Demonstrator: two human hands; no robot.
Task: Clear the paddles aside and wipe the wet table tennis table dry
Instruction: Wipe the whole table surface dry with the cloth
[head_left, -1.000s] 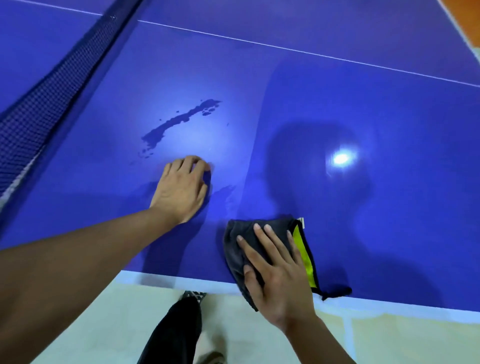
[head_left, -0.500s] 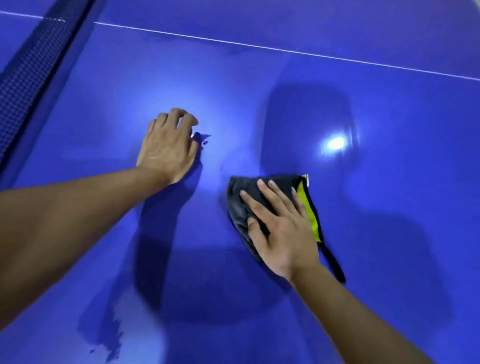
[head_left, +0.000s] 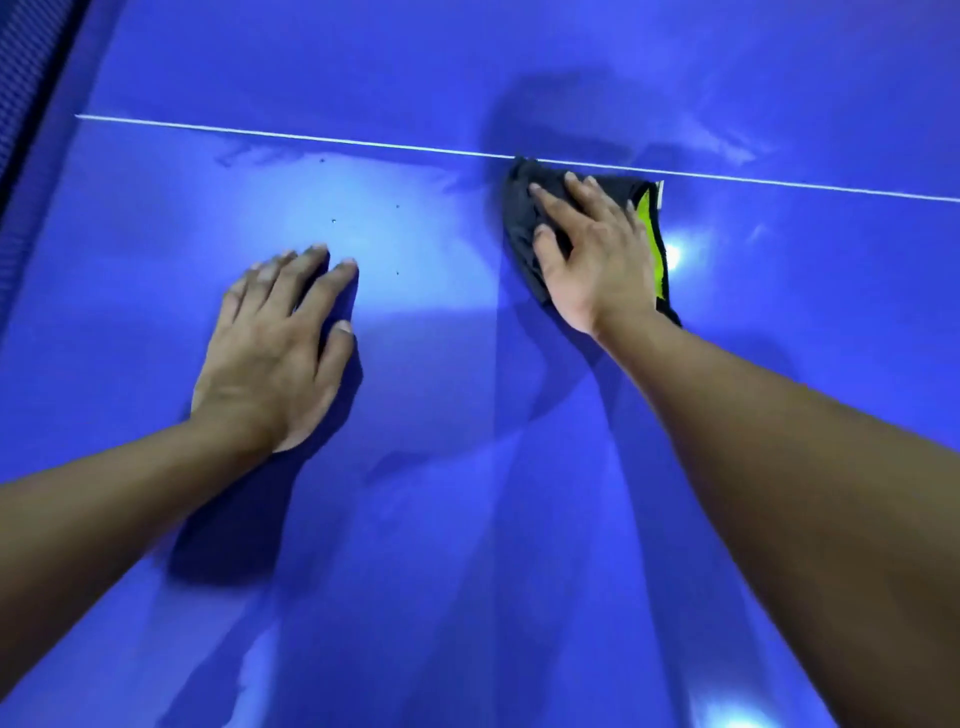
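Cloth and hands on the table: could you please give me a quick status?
Left hand flat on table, open. Right hand pressing dark cloth at white line. No paddles in view.

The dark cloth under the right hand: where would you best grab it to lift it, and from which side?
Probably the wrinkled dark folds on the left edge of the cloth, pinched from above: they lie free of the right hand, which presses the rest flat on the table.

Bare forearms (head_left: 779, 467) lead to left hand (head_left: 270, 364) and right hand (head_left: 597, 260), nails (head_left: 343, 326) short
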